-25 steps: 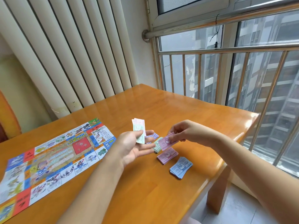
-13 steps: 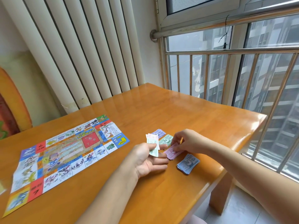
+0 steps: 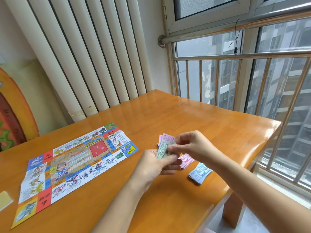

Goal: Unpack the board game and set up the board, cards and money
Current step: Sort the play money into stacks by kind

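Money-sorting in hand at the right side of the wooden table (image 3: 210,118). The left hand (image 3: 151,165) grips a small wad of play-money notes, with green bills (image 3: 162,149) in front and purple bills (image 3: 165,137) fanned behind, thumb clamped across the lower end; the right hand (image 3: 191,146), in from the window side, has its fingertips (image 3: 173,145) pinching the top green bill near its upper corner. On the wood just beside the hands lies a pink pile (image 3: 186,160); close by it, nearer the table edge, a blue pile (image 3: 199,173). The game board (image 3: 75,163) lies unfolded and flat, well to the left; a pale card (image 3: 5,200) sits off its near corner. These notes look thin, light and floppy, and likely to cling together; my call is to peel one off by a free corner, never the middle, then lay it flat on its matching colour; the glossy top looks slippery, so a nudged stack could skid.
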Action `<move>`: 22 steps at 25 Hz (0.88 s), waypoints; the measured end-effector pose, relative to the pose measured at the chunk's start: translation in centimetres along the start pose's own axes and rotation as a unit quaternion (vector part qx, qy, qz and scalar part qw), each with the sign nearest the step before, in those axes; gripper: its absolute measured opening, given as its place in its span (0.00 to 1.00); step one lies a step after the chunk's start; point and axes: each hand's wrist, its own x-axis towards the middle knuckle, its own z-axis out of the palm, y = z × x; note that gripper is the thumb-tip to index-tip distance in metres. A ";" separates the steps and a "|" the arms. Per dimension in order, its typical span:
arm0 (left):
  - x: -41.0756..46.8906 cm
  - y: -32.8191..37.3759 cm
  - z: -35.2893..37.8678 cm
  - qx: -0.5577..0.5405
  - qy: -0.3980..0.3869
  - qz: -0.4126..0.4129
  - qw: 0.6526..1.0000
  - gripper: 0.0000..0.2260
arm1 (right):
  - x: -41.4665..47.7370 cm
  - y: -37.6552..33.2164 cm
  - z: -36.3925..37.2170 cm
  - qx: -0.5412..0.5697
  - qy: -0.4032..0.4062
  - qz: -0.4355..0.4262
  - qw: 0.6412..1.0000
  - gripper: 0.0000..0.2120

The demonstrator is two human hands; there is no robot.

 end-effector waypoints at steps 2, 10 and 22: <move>0.1 0.3 -0.5 0.000 -0.027 -0.013 1.000 0.11 | 0.1 -0.2 -0.2 -0.016 0.007 0.005 1.000 0.11; 0.5 0.3 -0.8 -0.064 0.070 0.047 0.994 0.06 | 0.3 -1.1 -0.6 -0.049 0.025 -0.016 0.998 0.09; 1.0 0.0 0.6 -0.301 0.166 0.037 0.938 0.05 | -0.3 -0.2 0.2 0.082 0.085 0.016 0.993 0.03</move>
